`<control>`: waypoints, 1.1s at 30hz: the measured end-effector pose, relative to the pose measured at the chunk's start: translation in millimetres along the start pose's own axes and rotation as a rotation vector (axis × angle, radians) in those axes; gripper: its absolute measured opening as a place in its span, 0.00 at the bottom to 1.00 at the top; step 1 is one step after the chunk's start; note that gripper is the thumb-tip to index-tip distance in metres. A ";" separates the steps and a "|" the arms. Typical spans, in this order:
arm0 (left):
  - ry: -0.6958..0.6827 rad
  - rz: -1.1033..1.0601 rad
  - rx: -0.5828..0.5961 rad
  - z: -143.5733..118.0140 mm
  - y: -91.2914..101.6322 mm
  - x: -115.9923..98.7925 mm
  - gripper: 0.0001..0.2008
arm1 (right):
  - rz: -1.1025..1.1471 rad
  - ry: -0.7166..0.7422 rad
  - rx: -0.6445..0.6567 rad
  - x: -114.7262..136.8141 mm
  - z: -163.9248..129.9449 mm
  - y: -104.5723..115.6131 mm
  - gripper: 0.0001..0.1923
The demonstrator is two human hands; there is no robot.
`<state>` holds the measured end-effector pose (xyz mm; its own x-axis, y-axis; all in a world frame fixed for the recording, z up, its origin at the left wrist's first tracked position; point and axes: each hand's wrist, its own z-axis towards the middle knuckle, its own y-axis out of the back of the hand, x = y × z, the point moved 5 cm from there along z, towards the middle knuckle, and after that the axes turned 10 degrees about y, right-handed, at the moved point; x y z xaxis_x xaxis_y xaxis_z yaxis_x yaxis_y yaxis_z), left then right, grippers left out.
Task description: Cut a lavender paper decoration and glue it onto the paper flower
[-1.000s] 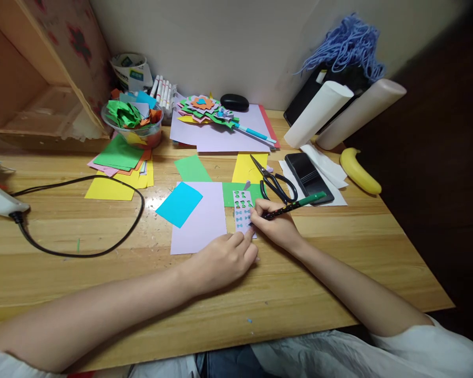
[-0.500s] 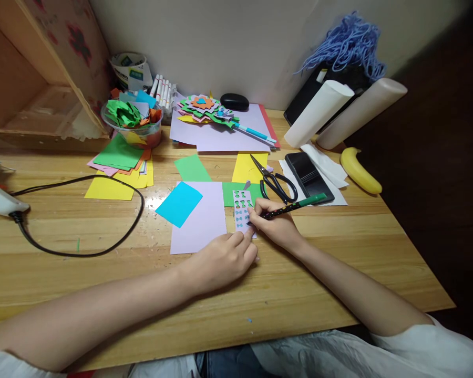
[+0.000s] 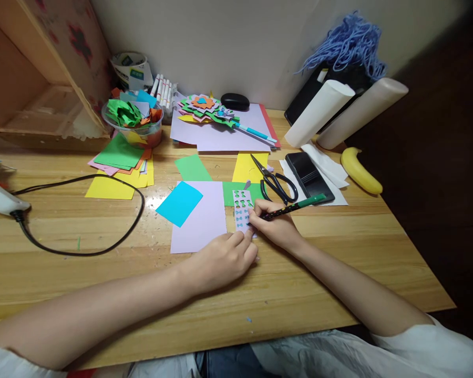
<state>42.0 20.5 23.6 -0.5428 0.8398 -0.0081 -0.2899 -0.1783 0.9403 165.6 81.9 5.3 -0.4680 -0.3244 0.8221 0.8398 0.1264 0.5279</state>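
A small lilac paper strip [image 3: 239, 214] with rows of green and blue bow shapes lies on the desk. At its lower end my left hand [image 3: 224, 260] is curled, fingertips pressing the strip's bottom edge down. My right hand [image 3: 278, 228] pinches a dark dotted pen [image 3: 295, 205] with a green end, its tip by the lower right bows. The fingers hide part of the strip and the pen's tip. Left of the strip lies a lilac sheet [image 3: 199, 236], with a blue paper piece [image 3: 180, 203] across its upper left.
Black-handled scissors [image 3: 275, 182] lie just beyond my right hand, beside a phone [image 3: 309, 177] and a banana [image 3: 361, 171]. Green paper [image 3: 230, 194] and yellow paper [image 3: 246, 165] lie behind the strip. A black cable [image 3: 140, 215] loops at left. A tub of paper scraps [image 3: 134, 128] stands behind.
Almost nothing differs. Both hands keep their places at the strip, and the pen stays in my right hand with barely any visible shift.
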 end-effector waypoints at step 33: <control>-0.003 -0.005 -0.007 1.5 1.3 -0.5 0.10 | -0.019 0.024 -0.022 2.2 0.7 3.0 0.17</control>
<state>43.0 20.6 25.3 -0.5389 0.8423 -0.0122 -0.2982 -0.1772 0.9379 166.9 82.1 8.8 -0.4771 -0.3490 0.8066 0.8370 0.0992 0.5381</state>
